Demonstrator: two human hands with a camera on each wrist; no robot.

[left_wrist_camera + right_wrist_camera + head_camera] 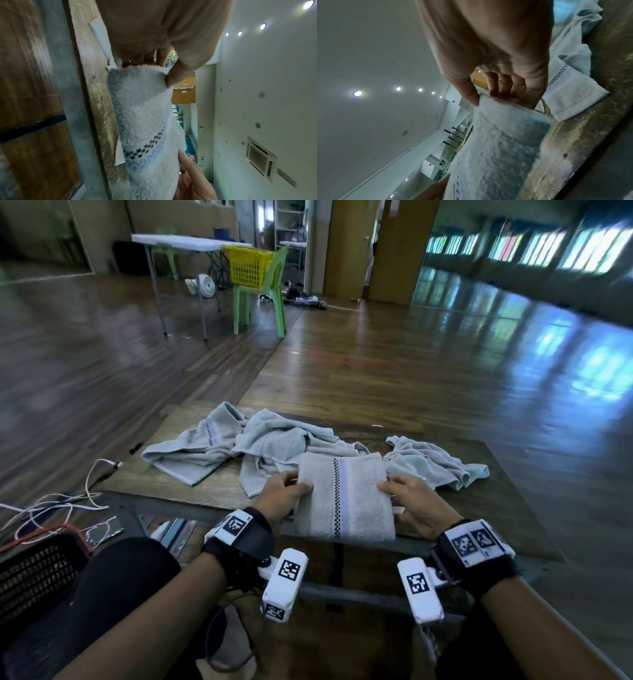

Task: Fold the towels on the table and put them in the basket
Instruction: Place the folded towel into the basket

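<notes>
A folded grey towel [344, 498] with a checked and lilac stripe lies at the near edge of the wooden table [191, 487]. My left hand [286, 487] pinches its left edge, thumb on top, as the left wrist view shows on the towel [145, 121]. My right hand [406, 494] pinches the right edge of the towel [501, 142]. Behind it lie several crumpled grey towels [263, 440], one more to the right [431, 462]. A dark basket [37, 570] with a red rim sits low at my left, beside my knee.
White cables [58, 505] trail on the floor left of the table. Far back stand a green chair [263, 292] carrying a yellow basket [248, 265], and a white folding table [178, 242]. Wooden floor surrounds the table.
</notes>
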